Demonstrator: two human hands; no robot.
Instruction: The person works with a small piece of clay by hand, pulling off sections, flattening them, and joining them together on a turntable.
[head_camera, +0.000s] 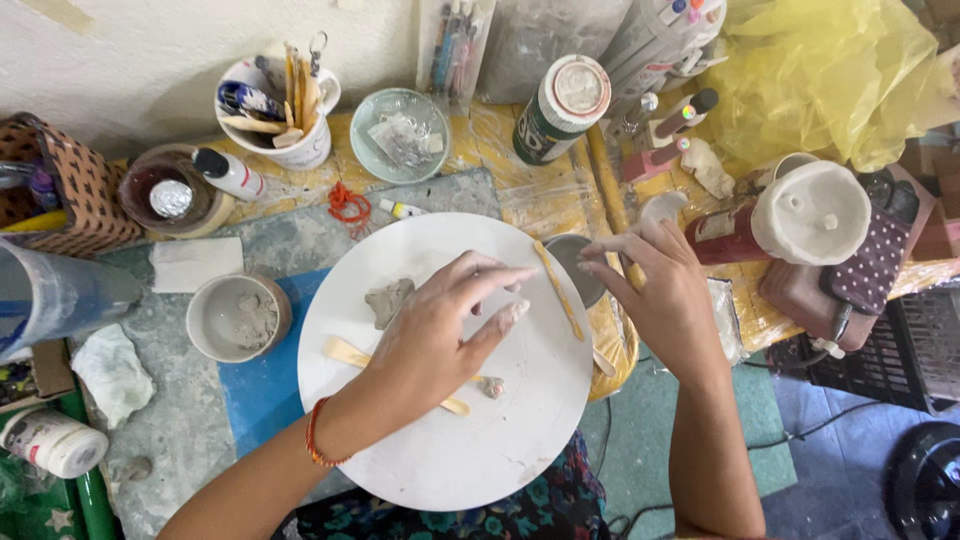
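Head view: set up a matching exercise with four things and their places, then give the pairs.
Things:
1. clay lump
2. wooden stick
3. small bowl
4. orange bracelet

Places:
A. on the left wrist
B. beside the round white board, to its left
C. on the board, near its right edge
D. on the board, just left of the left hand

Pairs: 1-D, 2-C, 3-B, 4-A

Head camera — looks steeply down, close over white round board (500, 440)

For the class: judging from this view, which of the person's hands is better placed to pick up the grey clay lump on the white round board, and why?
Probably the left hand: it hovers over the white round board, right beside the clay lump. The right hand is off the board's edge, by the small cup.
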